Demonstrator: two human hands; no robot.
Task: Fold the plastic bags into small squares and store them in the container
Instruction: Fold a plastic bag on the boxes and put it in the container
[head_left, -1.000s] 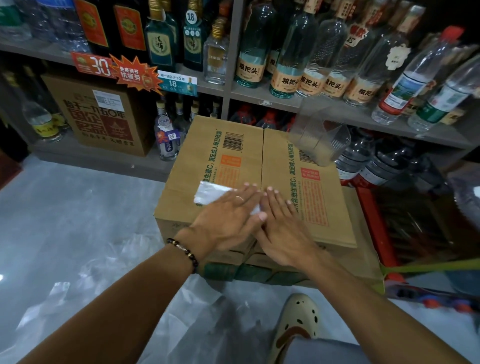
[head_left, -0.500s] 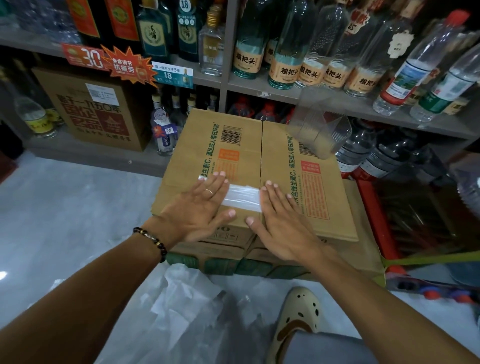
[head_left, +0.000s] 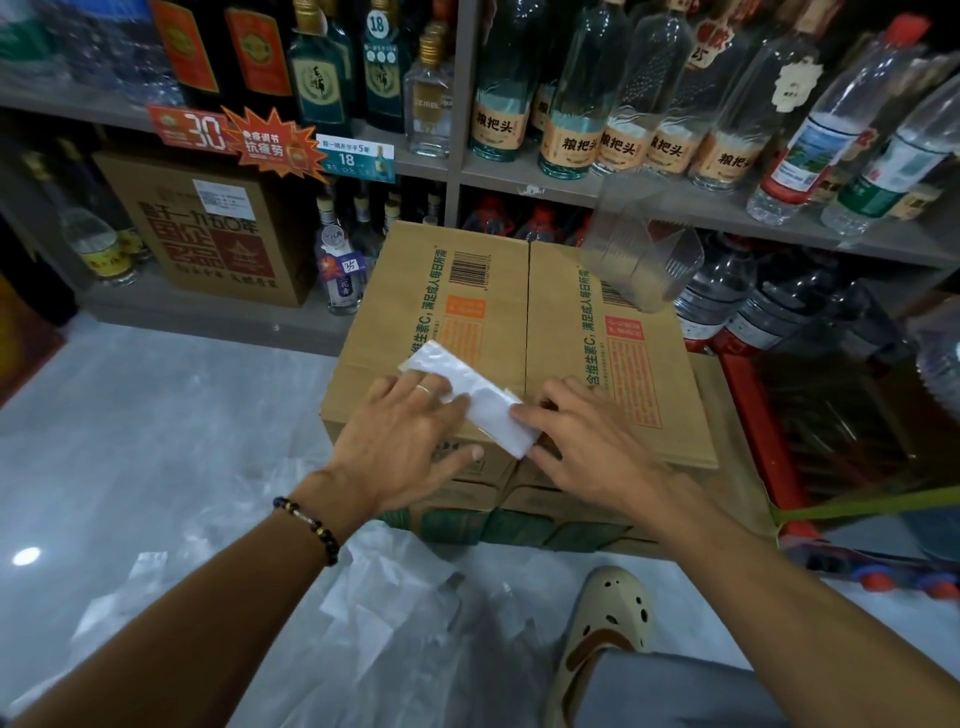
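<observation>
A white plastic bag (head_left: 470, 392), folded into a narrow strip, lies diagonally on top of a brown cardboard box (head_left: 488, 312). My left hand (head_left: 405, 441) lies flat on the box, its straight fingers pressing the strip's left half. My right hand (head_left: 582, 441) is at the strip's near right end, with index finger and thumb pinching that corner and the other fingers curled. A clear plastic container (head_left: 644, 254) lies tilted at the box's far right corner.
Several loose plastic bags (head_left: 389, 613) lie crumpled on the grey floor below my arms. My beige clog (head_left: 605, 623) stands to their right. Shelves of glass bottles (head_left: 587, 93) rise behind the box, and a red crate (head_left: 748, 405) sits to its right.
The strip has turned from lying straight across the box to a diagonal. My left hand shifted onto its left half, and my right hand's flat fingers curled round the near end.
</observation>
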